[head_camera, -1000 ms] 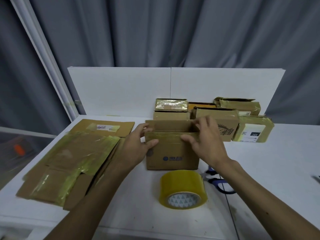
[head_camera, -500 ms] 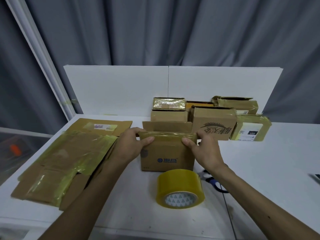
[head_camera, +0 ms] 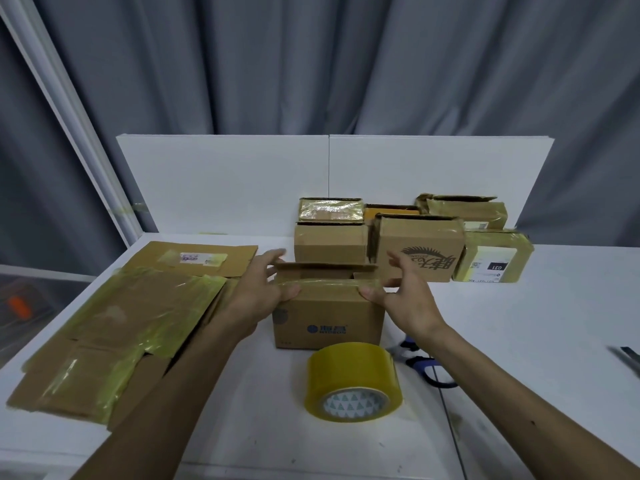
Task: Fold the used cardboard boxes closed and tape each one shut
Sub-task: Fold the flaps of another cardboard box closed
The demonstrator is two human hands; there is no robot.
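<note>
A small brown cardboard box (head_camera: pixel 329 320) with a blue logo stands in the middle of the white table (head_camera: pixel 536 323). Its near flap, covered in old yellowish tape, is folded down; the far flap stands partly raised. My left hand (head_camera: pixel 258 292) is at the box's left top corner, thumb pressing the near flap and fingers stretched to the far flap's edge. My right hand (head_camera: pixel 408 299) is at the right top corner, thumb on the near flap, fingers spread above the opening. A roll of clear yellowish tape (head_camera: pixel 353 379) lies in front of the box.
Flattened taped cardboard (head_camera: pixel 121 323) covers the table's left side. Several closed boxes (head_camera: pixel 419 254) stand behind, against a white board (head_camera: pixel 221 181). Blue-handled scissors (head_camera: pixel 433 372) lie under my right wrist. A dark object (head_camera: pixel 628 353) pokes in at the right edge.
Both hands pushed the near flap down over the opening. Their fingers have now lifted off it and reach toward the far flap, while the thumbs stay on the near flap.
</note>
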